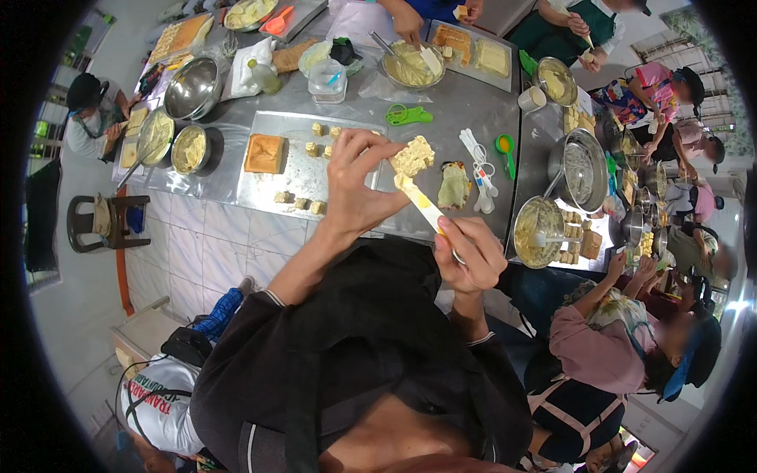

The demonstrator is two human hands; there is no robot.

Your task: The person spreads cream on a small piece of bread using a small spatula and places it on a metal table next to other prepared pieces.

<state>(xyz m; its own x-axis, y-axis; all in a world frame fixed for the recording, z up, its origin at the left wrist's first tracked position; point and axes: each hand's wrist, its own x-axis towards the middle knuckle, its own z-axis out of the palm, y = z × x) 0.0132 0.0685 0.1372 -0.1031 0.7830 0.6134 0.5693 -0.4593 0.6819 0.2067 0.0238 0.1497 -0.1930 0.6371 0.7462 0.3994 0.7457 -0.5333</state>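
Note:
My left hand point(361, 183) holds up a small piece of cake coated in pale yellow frosting point(415, 156) over the near edge of a metal tray. My right hand point(470, 254) grips a white-handled spreading tool point(427, 208), its frosting-smeared tip touching or very close to the piece's lower edge. On the metal tray point(260, 195) behind my left hand sit a larger block of sponge cake point(264, 154) and several small frosted cubes point(300, 204). Part of the tray and some cubes are hidden by that hand.
Beyond the tray stand a steel bowl of frosting point(414, 66), a plastic tub point(327, 80) and green measuring spoons point(408, 114). White measuring spoons point(482, 177) and a crumpled, stained wrapper point(454, 185) lie to the right. Frosting bowls point(190, 149) stand left. Other people work around the tables.

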